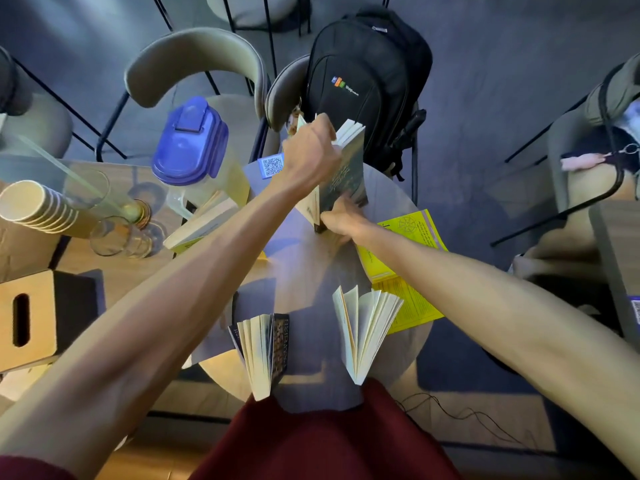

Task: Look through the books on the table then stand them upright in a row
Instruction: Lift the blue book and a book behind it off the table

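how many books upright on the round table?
3: left fanned book and right fanned book at the near edge; dark book at the far side, gripped by the left hand. A fourth may be hidden beside it.

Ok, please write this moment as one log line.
phase: standing books | left hand grips dark book top | right hand holds its base | upright: patterned book, pale book | flat: yellow book
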